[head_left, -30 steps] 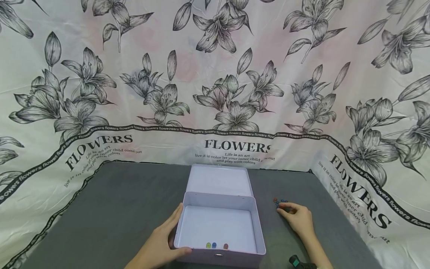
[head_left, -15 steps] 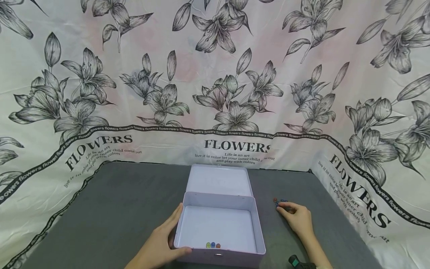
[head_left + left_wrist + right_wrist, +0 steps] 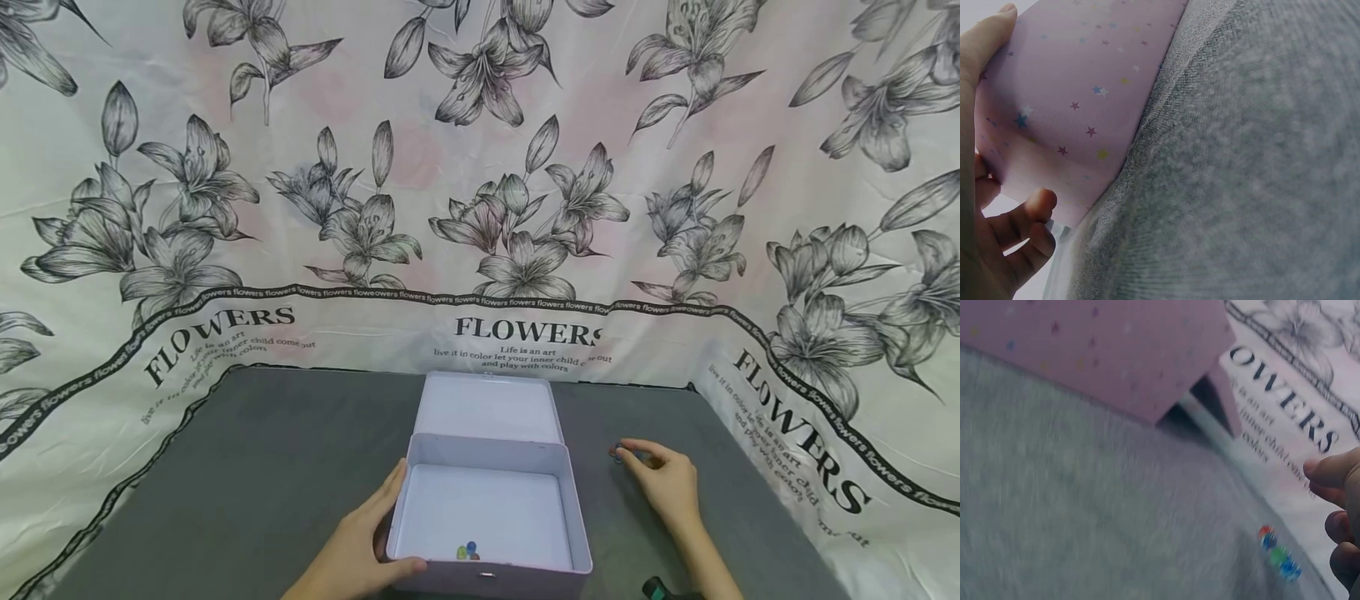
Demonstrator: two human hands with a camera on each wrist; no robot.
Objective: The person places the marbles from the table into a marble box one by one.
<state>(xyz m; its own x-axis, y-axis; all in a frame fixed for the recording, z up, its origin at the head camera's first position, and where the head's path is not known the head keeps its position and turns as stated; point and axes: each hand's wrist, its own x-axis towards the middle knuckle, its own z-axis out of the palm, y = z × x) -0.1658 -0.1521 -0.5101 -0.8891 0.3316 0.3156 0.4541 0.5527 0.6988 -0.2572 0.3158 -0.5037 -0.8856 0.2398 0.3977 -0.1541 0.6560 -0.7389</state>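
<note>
A lilac tin box (image 3: pixel 487 575) with printed stars stands with its hinged lid (image 3: pixel 487 408) raised. My left hand (image 3: pixel 352 533) grips the box's near left corner; the thumb lies along the front, and other fingers are by the side. Inside, against the front wall, sit a yellow-green marble (image 3: pixel 462 552), a blue marble (image 3: pixel 471 547) and a partly hidden red-brown one. Right of the box, my right hand (image 3: pixel 667 483) has thumb and index finger pinched, with a blue spot at their tips, apparently a marble. Small marbles (image 3: pixel 1279 554) lie below it on the table.
The table wears a grey cloth (image 3: pixel 285 467). A white flower-printed curtain (image 3: pixel 525 208) hangs behind it and along both sides. A dark wrist device (image 3: pixel 663 588) shows near my right forearm.
My right hand has risen slightly from the loose marbles. In the box the red-brown marble has rolled left toward the others, and the three now cluster. The left hand keeps its grip.
</note>
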